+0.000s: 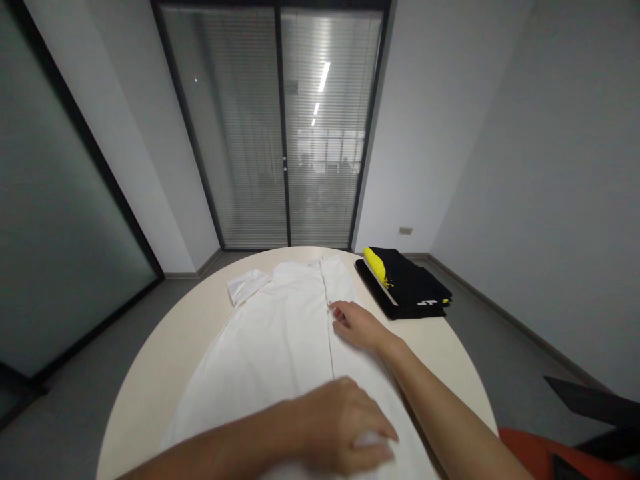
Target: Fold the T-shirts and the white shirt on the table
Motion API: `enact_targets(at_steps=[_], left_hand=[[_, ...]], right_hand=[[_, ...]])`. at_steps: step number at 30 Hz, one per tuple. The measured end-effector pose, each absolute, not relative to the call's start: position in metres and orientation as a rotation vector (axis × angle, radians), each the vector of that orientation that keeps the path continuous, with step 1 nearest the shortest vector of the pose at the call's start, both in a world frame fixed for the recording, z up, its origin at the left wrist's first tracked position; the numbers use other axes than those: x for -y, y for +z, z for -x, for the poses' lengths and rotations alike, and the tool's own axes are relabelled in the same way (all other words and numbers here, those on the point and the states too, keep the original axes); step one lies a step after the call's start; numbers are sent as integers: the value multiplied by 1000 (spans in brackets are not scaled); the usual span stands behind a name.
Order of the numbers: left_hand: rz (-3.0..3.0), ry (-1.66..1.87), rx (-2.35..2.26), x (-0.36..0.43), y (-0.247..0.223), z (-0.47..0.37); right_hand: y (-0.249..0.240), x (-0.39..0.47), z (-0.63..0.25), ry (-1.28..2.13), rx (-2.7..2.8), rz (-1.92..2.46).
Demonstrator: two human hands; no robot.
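White garment point(280, 333) across round table point(165, 353); slatted blinds point(245, 167) beyond.

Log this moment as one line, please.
left hand: blurred, above white garment | right hand: at garment's lengthwise edge | rest: folded black stack on table

The garment point(280, 340) lies on the table point(155, 353). To its right, near its far end, there is the clothes pile point(413, 280). Behind the garment stands the glass door point(285, 193); to its near right, the chair point(527, 447). Over the garment are the left hand point(345, 423) and, farther, the right hand point(355, 324).
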State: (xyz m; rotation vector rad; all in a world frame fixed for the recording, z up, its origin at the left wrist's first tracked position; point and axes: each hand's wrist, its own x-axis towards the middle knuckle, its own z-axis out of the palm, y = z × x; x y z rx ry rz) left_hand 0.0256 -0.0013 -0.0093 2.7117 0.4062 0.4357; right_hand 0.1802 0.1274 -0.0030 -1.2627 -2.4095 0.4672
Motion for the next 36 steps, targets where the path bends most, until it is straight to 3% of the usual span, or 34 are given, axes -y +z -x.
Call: enact_targets(at_steps=[4,10,24,36], left_hand=[[-2640,648,-1172,-53,17,-4],[-2491,564,-1641,-81,-26,16],[-2405,497,-1651,-86,-30,18],[-2361,496,-1651,-86,-24,17]], right_hand=[[-12,-134,-181,507,2335,1222],[-12,-138,-177,515,2269,1268],[11,-221,-127,144,2032,2015],[-4,-267,-94,51,1995,2108]])
